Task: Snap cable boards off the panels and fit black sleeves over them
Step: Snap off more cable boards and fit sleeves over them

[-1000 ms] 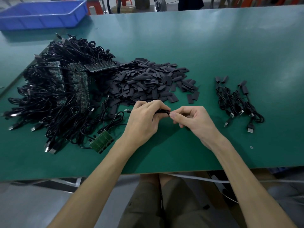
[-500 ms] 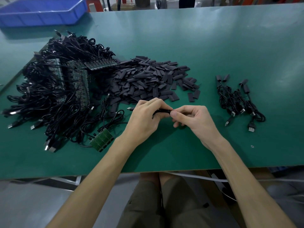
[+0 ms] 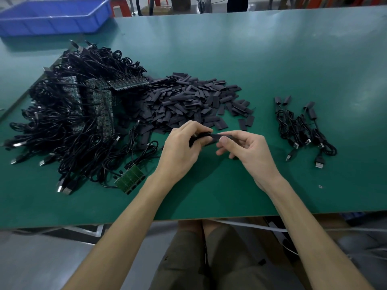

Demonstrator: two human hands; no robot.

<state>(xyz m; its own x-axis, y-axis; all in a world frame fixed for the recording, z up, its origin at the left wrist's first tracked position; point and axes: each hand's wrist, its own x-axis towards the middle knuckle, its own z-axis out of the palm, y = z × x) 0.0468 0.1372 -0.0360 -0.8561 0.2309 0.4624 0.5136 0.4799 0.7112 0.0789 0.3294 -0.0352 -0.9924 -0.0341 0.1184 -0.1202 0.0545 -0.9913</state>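
Over the green table (image 3: 272,59), my left hand (image 3: 182,149) grips a bundled black cable (image 3: 195,137) with its board end pointing right. My right hand (image 3: 245,149) pinches a black sleeve (image 3: 215,136) between thumb and forefinger at that end; the board itself is hidden. Behind my hands lies a heap of flat black sleeves (image 3: 188,103). A big tangle of black cables on panels (image 3: 69,114) covers the left side, and a small green panel piece (image 3: 129,177) lies near the front edge. Several sleeved cables (image 3: 303,130) lie to the right.
A blue plastic bin (image 3: 54,16) stands at the table's far left corner. Red stools and dark objects stand beyond the far edge. A white cord (image 3: 251,226) runs under the table's front edge above my knees.
My right hand has drawn slightly to the right, so more of the sleeve shows between the two hands. The left hand keeps its grip on the cable.
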